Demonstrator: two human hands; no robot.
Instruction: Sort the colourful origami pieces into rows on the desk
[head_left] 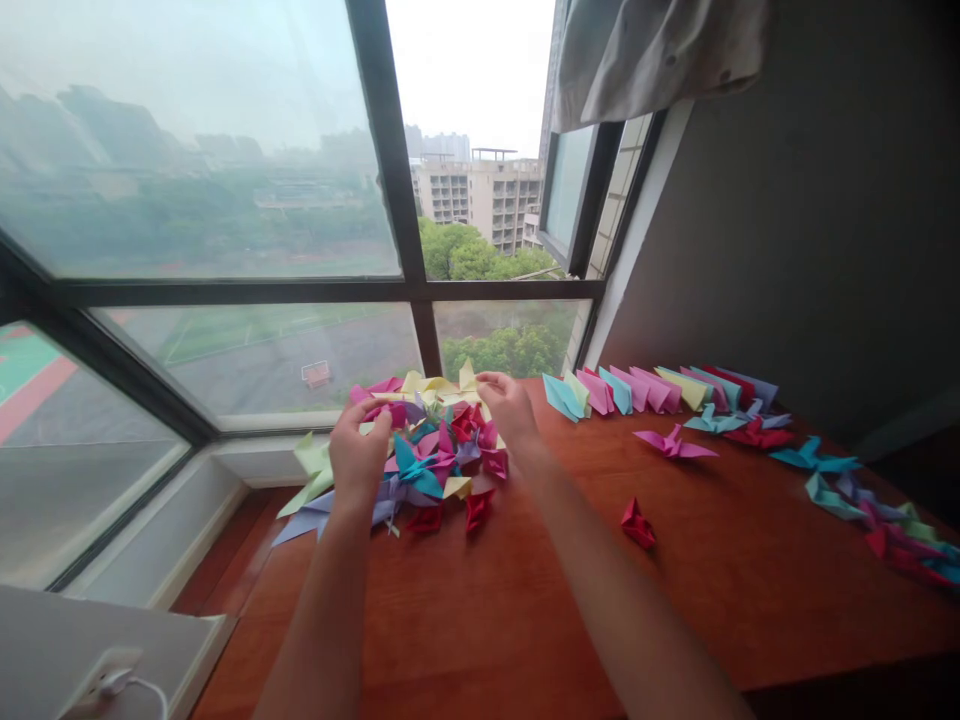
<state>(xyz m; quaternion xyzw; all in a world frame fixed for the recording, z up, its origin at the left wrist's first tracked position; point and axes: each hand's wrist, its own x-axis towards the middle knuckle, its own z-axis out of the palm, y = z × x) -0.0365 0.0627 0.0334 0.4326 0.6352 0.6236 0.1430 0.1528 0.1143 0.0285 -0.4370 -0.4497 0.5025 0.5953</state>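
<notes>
While the right hand (510, 405) pinches yellow folded paper (467, 377), the left hand (358, 445) — grip unclear — has heaped origami (417, 470) beside it.

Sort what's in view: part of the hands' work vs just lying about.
Likely in the work:
Pale-yellow folded-paper piece, at the right hand
Multicoloured folded-paper pile, by the left hand
Multicoloured folded-paper rows, on the right
Lone red folded-paper piece

Just around:
White plug
Grey cloth curtain
Dark-framed window
</notes>
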